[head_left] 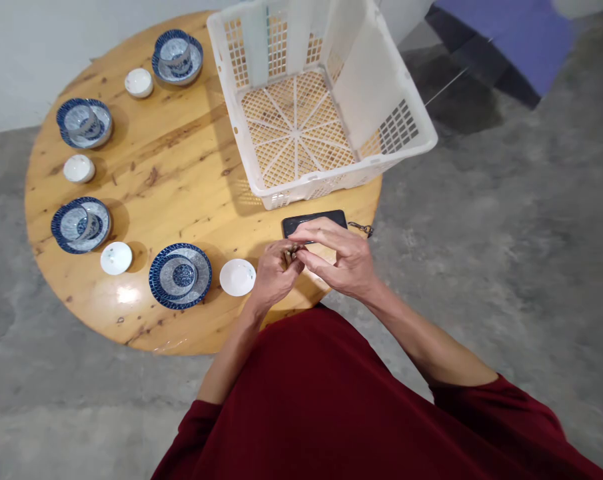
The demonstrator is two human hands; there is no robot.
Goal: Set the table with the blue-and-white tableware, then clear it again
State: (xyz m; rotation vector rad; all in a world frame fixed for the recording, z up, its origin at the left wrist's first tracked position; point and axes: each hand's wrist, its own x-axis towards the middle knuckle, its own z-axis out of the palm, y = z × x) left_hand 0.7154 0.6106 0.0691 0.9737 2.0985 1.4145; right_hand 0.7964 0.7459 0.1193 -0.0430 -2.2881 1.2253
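My left hand (275,273) is curled into a fist around a small bundle of brown sticks (290,253), seen end-on, perhaps chopsticks. My right hand (338,257) meets it from the right, fingers pinching at the bundle's tips. Both hands hover over the near edge of a round wooden table (181,167). A black phone (314,221) lies just beyond my right hand. A small white dish (237,277) sits directly left of my left hand, beside a blue patterned bowl and plate (180,275).
An empty white plastic crate (311,100) stands tilted on the table's right side. Three more blue bowl-and-plate sets (80,225) (84,123) (177,56) and white dishes (116,258) (78,168) (138,83) ring the table's left edge. Keys (362,229) lie by the phone. Grey concrete floor surrounds.
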